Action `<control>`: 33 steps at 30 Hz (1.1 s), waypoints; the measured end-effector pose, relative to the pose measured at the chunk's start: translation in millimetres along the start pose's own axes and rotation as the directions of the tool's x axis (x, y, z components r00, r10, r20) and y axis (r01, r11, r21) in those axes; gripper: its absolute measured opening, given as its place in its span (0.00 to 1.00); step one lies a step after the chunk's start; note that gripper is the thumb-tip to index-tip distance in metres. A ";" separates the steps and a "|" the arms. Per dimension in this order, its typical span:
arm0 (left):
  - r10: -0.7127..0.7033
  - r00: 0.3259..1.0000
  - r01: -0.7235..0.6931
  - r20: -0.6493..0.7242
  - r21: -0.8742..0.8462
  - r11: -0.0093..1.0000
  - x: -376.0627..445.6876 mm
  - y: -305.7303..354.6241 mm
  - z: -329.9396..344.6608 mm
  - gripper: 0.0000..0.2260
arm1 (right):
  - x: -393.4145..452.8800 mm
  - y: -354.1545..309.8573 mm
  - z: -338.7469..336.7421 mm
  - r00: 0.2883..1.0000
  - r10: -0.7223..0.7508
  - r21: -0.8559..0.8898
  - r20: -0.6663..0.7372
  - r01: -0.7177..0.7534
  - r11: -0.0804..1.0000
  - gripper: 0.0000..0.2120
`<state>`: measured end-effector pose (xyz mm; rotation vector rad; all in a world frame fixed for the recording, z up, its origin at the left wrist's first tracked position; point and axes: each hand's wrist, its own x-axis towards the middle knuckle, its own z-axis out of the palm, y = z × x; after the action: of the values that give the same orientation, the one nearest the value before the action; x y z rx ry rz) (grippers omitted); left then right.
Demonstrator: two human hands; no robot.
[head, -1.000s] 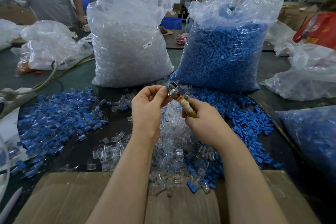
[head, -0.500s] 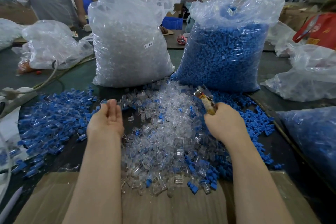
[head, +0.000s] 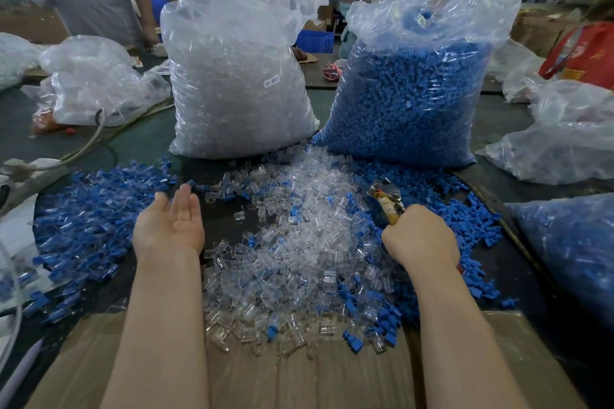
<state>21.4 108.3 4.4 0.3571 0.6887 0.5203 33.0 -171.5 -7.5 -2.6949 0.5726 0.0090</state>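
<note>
White sticker point(head: 271, 82) reading "SJ-017", on the front of the big bag of clear parts point(head: 232, 43), printed marks on the red bag point(head: 588, 56) far right of that bag, too blurred to read.

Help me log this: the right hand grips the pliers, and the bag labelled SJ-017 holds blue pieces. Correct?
No. The head view shows the right hand gripping the pliers, but the bag labelled SJ-017 holds clear pieces; blue ones fill the neighbouring bag.
</note>
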 end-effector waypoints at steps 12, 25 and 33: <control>0.042 0.791 -0.504 0.610 0.689 -0.521 5.0 -43.1 -8.6 0.14 | -0.3 1.3 0.7 0.999 -0.037 -0.049 0.015 0.037 0.998 0.08; 0.110 0.799 -0.555 0.591 0.796 -0.241 -5.6 -40.0 -4.0 0.02 | -2.0 -0.2 -0.6 0.995 -0.078 -0.019 -0.068 0.077 0.997 0.09; -0.145 0.836 -0.361 0.529 0.730 0.580 -33.4 -56.5 17.2 0.03 | 4.4 -0.4 -0.7 0.984 -0.125 0.141 -0.131 0.143 0.980 0.09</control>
<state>30.1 41.0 7.0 1.4016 0.2927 0.1533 37.2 -173.1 -7.0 -2.5929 0.4077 -0.2271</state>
